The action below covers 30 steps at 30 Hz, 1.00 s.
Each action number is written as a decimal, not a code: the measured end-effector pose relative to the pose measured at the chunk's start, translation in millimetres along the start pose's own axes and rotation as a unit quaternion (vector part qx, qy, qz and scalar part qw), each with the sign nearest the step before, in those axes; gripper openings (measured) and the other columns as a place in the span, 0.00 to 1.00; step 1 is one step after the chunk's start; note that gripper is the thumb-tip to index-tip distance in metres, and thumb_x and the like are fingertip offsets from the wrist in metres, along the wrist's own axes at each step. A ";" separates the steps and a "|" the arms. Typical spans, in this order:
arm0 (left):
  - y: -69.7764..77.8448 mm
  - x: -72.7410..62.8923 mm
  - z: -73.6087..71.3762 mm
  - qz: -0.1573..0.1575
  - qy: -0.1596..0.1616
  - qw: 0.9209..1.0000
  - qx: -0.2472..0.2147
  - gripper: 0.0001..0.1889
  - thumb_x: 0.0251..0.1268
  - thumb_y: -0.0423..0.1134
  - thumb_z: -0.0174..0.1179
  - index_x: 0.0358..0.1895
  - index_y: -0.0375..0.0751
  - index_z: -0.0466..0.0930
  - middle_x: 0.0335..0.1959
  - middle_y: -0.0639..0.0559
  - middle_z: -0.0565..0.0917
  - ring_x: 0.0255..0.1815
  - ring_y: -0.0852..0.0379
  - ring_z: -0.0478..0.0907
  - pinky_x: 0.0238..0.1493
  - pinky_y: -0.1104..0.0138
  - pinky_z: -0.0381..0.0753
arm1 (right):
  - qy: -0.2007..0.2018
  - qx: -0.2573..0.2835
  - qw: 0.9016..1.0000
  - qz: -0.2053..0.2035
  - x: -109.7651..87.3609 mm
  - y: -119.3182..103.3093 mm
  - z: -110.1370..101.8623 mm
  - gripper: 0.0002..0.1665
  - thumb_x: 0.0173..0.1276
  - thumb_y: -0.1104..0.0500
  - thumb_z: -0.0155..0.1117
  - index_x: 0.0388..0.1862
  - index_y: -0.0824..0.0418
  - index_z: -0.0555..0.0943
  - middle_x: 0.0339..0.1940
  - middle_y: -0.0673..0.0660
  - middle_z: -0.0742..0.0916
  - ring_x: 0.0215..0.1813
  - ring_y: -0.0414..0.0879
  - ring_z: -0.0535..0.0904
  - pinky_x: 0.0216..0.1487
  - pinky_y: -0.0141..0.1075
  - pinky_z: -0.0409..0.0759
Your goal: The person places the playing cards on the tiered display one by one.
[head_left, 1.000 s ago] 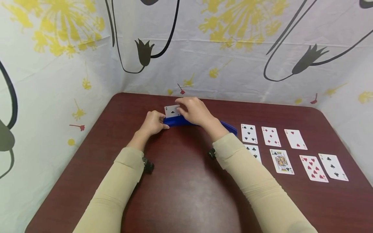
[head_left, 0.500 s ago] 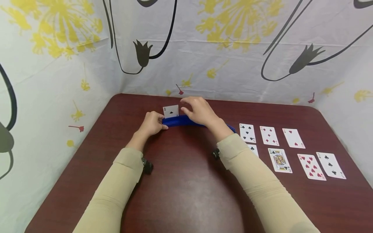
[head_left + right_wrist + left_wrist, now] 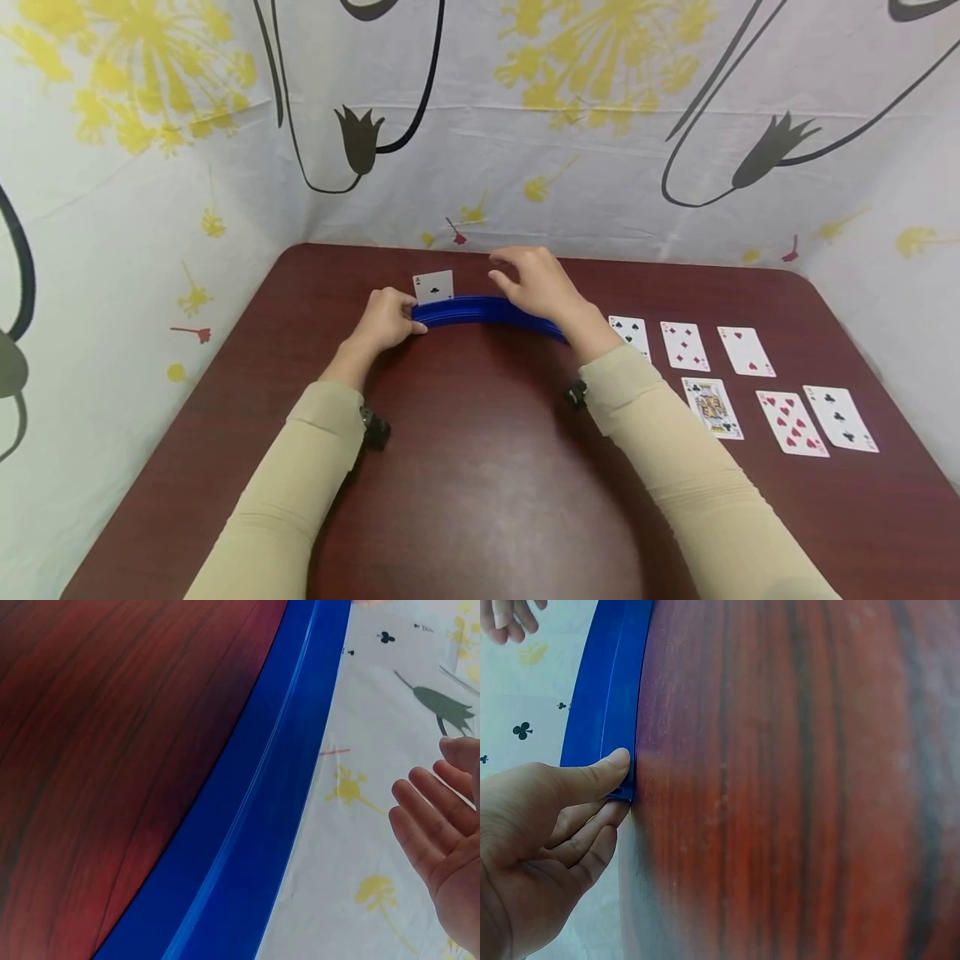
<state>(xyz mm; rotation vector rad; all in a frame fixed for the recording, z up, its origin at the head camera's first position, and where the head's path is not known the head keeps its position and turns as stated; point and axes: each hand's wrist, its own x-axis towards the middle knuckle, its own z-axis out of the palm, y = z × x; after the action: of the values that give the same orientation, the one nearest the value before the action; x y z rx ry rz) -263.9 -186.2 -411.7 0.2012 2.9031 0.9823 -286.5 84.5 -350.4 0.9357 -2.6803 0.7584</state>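
Observation:
A curved blue playing card holder (image 3: 480, 310) stands on the table's far half. One playing card, the ace of clubs (image 3: 433, 287), is upright in its left end. My left hand (image 3: 386, 318) pinches that end; in the left wrist view the thumb of the hand (image 3: 547, 825) lies on the front and the fingers are behind. Above the holder's right half is my right hand (image 3: 542, 283), holding nothing. The right wrist view has this hand (image 3: 450, 832) with its fingers loosely bent, apart from the blue holder (image 3: 247, 795).
Face-up cards lie at the right, among them the two of hearts (image 3: 746, 352), five of diamonds (image 3: 684, 347), king of clubs (image 3: 712, 408) and three of clubs (image 3: 840, 418). My right forearm covers part of the spade card (image 3: 628, 333). A patterned cloth (image 3: 465, 183) hangs behind the dark red table (image 3: 480, 500).
My right hand has let go of the ace of clubs and moved right along the holder. The ace stays upright. My left hand keeps its grip on the holder's end.

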 end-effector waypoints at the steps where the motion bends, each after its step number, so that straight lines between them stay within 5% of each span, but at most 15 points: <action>1: -0.2 0.1 0.2 0.001 0.000 1.000 0.002 0.26 0.60 0.37 0.75 0.61 0.31 0.82 0.42 0.39 0.85 0.45 0.48 0.77 0.52 0.55 0.80 | 0.001 0.001 1.000 0.002 -1.9 2.0 -1.1 0.18 0.75 0.57 0.64 0.59 0.64 0.84 0.56 0.61 0.87 0.57 0.54 0.83 0.58 0.48 0.79; 30: -0.8 1.7 1.3 0.000 -0.001 1.000 0.003 0.29 0.59 0.38 0.76 0.62 0.29 0.80 0.53 0.35 0.85 0.56 0.44 0.81 0.58 0.52 0.80 | 0.022 0.017 0.999 0.021 -32.2 33.4 -20.9 0.16 0.72 0.60 0.66 0.54 0.67 0.85 0.49 0.62 0.89 0.50 0.53 0.86 0.53 0.47 0.82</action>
<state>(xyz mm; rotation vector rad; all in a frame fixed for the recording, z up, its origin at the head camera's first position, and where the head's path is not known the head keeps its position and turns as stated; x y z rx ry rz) -265.6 -185.8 -413.3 0.2017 2.9049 0.9719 -281.9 134.8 -357.3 0.8621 -2.6642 0.8271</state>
